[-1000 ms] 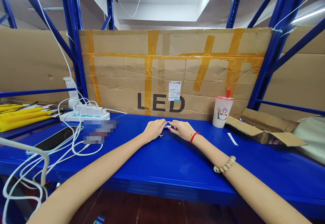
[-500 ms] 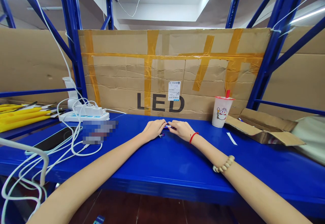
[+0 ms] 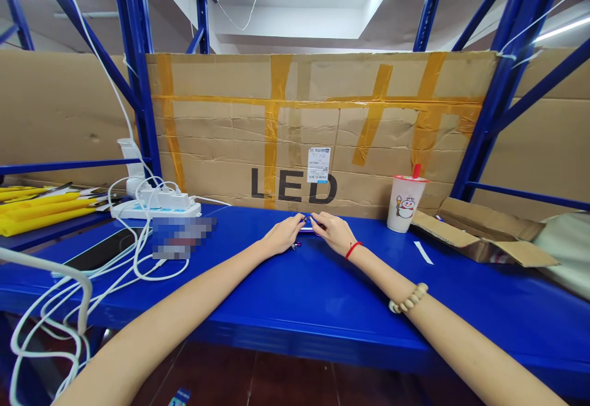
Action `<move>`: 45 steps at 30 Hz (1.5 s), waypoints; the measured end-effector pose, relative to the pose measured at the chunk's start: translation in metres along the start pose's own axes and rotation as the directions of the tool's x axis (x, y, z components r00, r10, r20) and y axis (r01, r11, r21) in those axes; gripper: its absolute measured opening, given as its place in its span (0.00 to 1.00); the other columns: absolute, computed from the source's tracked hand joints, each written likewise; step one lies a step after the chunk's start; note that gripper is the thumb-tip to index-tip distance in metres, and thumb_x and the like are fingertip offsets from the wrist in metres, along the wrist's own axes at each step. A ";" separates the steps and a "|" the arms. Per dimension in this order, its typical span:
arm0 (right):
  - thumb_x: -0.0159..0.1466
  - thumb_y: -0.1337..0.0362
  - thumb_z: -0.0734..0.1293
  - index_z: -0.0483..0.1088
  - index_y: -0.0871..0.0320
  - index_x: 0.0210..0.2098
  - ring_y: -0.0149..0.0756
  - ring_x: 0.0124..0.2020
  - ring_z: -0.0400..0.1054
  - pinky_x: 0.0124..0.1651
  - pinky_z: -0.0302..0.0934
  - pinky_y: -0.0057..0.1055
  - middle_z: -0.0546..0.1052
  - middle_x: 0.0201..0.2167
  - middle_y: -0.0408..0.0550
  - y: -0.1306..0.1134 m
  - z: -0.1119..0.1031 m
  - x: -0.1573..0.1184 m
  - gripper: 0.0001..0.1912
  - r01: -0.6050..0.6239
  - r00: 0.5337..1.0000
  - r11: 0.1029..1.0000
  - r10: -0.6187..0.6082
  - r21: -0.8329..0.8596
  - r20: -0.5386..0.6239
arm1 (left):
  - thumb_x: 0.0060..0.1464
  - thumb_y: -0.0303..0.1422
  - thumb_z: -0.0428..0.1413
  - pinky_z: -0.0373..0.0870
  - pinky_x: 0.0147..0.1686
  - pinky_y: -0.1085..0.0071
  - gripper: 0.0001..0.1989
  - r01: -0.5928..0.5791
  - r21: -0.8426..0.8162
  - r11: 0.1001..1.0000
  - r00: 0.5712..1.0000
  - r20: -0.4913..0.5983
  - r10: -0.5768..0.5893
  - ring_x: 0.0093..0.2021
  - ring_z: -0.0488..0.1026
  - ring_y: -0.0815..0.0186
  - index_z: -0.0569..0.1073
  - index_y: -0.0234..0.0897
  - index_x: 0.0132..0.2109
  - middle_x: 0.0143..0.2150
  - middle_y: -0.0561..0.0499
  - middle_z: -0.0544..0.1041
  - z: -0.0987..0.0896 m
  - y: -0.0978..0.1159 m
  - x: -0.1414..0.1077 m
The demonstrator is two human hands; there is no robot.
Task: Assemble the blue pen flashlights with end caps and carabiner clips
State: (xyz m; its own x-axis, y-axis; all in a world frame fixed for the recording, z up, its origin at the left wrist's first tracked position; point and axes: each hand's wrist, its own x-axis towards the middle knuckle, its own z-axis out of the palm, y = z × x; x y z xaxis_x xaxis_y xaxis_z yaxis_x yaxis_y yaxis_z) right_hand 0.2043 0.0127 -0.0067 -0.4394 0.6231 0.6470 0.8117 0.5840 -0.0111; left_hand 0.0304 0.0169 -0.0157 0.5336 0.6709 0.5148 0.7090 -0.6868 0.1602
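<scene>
My left hand (image 3: pixel 282 236) and my right hand (image 3: pixel 335 233) meet over the middle of the blue tabletop (image 3: pixel 318 289), fingertips pinched close together. Between them they hold a small dark blue piece (image 3: pixel 308 217), slightly curved, its kind too small to tell. Just below it, a slim shiny purple-and-white stick (image 3: pixel 306 231) shows in the gap between the hands, its ends hidden by my fingers. Beside the left hand's fingers lies a tiny purple and metallic bit (image 3: pixel 296 245) on the tabletop.
At left are a white power strip (image 3: pixel 161 210), looped white cables (image 3: pixel 138 252), a phone (image 3: pixel 99 252) and yellow-handled items (image 3: pixel 50 209). To the right stand a paper cup with straw (image 3: pixel 404 204), a paper strip (image 3: pixel 423 252) and an open carton (image 3: pixel 479 234). A large cardboard box (image 3: pixel 230 142) forms the back.
The small blue piece now shows raised between my fingertips, and more of the slim stick beneath is visible. My right hand has tilted up slightly. The view has shifted a little.
</scene>
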 end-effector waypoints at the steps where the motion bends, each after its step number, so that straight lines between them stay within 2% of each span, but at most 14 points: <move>1: 0.64 0.61 0.52 0.68 0.58 0.34 0.27 0.25 0.60 0.27 0.47 0.23 0.67 0.25 0.44 0.000 0.000 0.000 0.15 -0.007 1.000 1.000 0.007 0.000 -0.021 | 0.61 0.35 0.34 0.65 0.39 0.70 0.13 0.013 -0.003 1.000 1.000 0.010 -0.013 0.43 0.69 0.65 0.60 0.37 0.44 0.43 0.47 0.71 -0.001 0.000 0.000; 6: 0.65 0.60 0.51 0.67 0.57 0.38 0.28 0.27 0.63 0.26 0.49 0.23 0.67 0.27 0.45 0.000 -0.001 -0.001 0.16 -0.010 0.996 1.000 0.010 0.004 -0.085 | 0.61 0.37 0.34 0.65 0.36 0.70 0.14 0.024 0.040 0.999 0.999 0.021 -0.025 0.40 0.71 0.63 0.60 0.38 0.45 0.40 0.48 0.73 -0.005 0.004 -0.001; 14: 0.65 0.59 0.51 0.67 0.56 0.42 0.29 0.28 0.65 0.26 0.51 0.22 0.68 0.28 0.45 -0.001 -0.002 -0.002 0.16 0.005 0.996 1.000 -0.005 -0.003 -0.088 | 0.60 0.38 0.36 0.65 0.39 0.70 0.15 -0.038 0.174 0.984 0.999 -0.014 0.041 0.42 0.71 0.62 0.61 0.37 0.46 0.42 0.47 0.73 -0.002 0.002 -0.001; 17: 0.65 0.59 0.51 0.67 0.55 0.42 0.29 0.29 0.65 0.26 0.52 0.22 0.68 0.29 0.45 -0.001 -0.002 -0.002 0.16 0.012 0.995 1.000 -0.013 -0.013 -0.098 | 0.60 0.38 0.36 0.65 0.38 0.70 0.16 -0.035 0.216 0.976 0.998 -0.038 0.044 0.40 0.72 0.63 0.62 0.36 0.47 0.40 0.47 0.74 -0.002 0.001 -0.001; 23: 0.65 0.59 0.51 0.66 0.57 0.42 0.29 0.29 0.65 0.28 0.53 0.23 0.69 0.29 0.46 0.000 -0.002 -0.001 0.16 -0.038 0.991 0.999 0.038 0.004 -0.130 | 0.59 0.40 0.38 0.65 0.36 0.70 0.17 -0.102 0.303 0.947 0.993 -0.024 0.115 0.36 0.72 0.63 0.65 0.36 0.43 0.34 0.47 0.74 -0.001 0.003 -0.003; 26: 0.65 0.58 0.52 0.65 0.57 0.44 0.30 0.30 0.65 0.28 0.53 0.23 0.69 0.30 0.47 0.000 -0.003 -0.001 0.17 -0.056 0.995 0.998 0.058 0.018 -0.077 | 0.60 0.39 0.37 0.64 0.36 0.71 0.16 -0.014 0.221 0.975 0.991 -0.128 0.043 0.37 0.71 0.64 0.64 0.36 0.44 0.35 0.47 0.74 -0.002 0.005 -0.003; 29: 0.65 0.57 0.51 0.66 0.57 0.45 0.29 0.29 0.64 0.28 0.52 0.23 0.69 0.30 0.46 -0.001 -0.004 -0.002 0.17 -0.034 0.999 0.999 0.033 0.030 0.036 | 0.60 0.39 0.36 0.64 0.35 0.72 0.15 0.130 0.110 0.985 0.969 -0.223 -0.103 0.37 0.71 0.65 0.63 0.37 0.44 0.35 0.49 0.73 -0.005 0.005 -0.002; 33: 0.65 0.56 0.52 0.68 0.55 0.42 0.28 0.28 0.63 0.27 0.49 0.23 0.70 0.30 0.45 -0.004 -0.004 -0.003 0.17 0.051 0.981 0.997 -0.061 0.060 0.185 | 0.59 0.39 0.36 0.63 0.35 0.71 0.15 0.276 0.109 0.955 0.938 -0.246 -0.243 0.36 0.71 0.64 0.63 0.37 0.43 0.32 0.49 0.72 -0.008 0.000 -0.001; 40: 0.62 0.53 0.56 0.73 0.54 0.33 0.28 0.28 0.63 0.26 0.47 0.23 0.72 0.28 0.44 -0.003 -0.005 -0.003 0.17 0.070 0.934 0.995 -0.091 0.075 0.344 | 0.58 0.40 0.38 0.63 0.35 0.69 0.16 0.277 0.252 0.927 0.952 -0.205 -0.229 0.36 0.70 0.62 0.64 0.37 0.44 0.34 0.46 0.69 -0.002 -0.004 0.000; 45: 0.61 0.52 0.57 0.73 0.52 0.31 0.29 0.29 0.65 0.26 0.48 0.23 0.74 0.28 0.42 -0.005 -0.007 -0.004 0.17 0.000 0.939 0.990 -0.048 0.138 0.341 | 0.58 0.40 0.38 0.63 0.34 0.69 0.16 0.260 0.294 0.920 0.960 -0.182 -0.214 0.35 0.69 0.62 0.65 0.37 0.44 0.34 0.46 0.68 0.001 -0.006 0.000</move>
State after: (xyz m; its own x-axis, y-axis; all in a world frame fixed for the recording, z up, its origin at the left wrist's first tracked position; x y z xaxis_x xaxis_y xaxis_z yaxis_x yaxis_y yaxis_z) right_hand 0.2041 0.0039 -0.0038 -0.5825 0.7344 0.3483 0.7506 0.6505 -0.1162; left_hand 0.0274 0.0214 -0.0176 0.2767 0.7396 0.6136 0.9265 -0.3747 0.0338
